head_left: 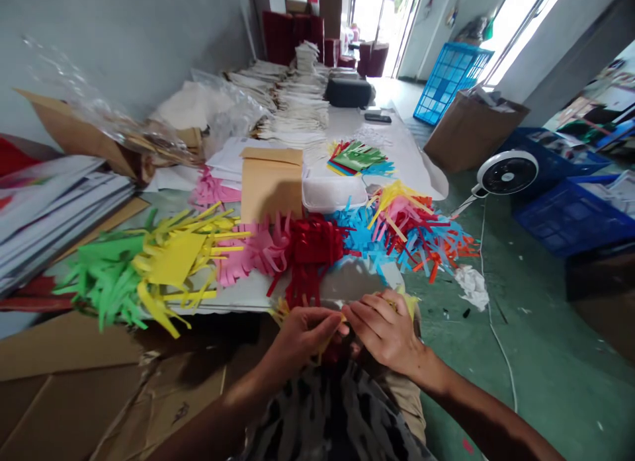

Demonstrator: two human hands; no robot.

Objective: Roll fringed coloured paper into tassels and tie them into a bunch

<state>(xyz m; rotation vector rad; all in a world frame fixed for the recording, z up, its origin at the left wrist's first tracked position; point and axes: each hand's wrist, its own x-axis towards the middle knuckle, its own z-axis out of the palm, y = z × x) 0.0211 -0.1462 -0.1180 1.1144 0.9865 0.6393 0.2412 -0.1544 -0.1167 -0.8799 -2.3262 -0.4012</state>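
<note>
Left hand [302, 335] and right hand [384, 329] are pinched together on a yellow fringed paper piece [407, 301] just below the table edge [248, 301]; looks like they're folding or separating its strips. Next bit probably needs careful fingertip work so nothing tears; the red fringed paper bunch [312, 249] sits right above.
</note>
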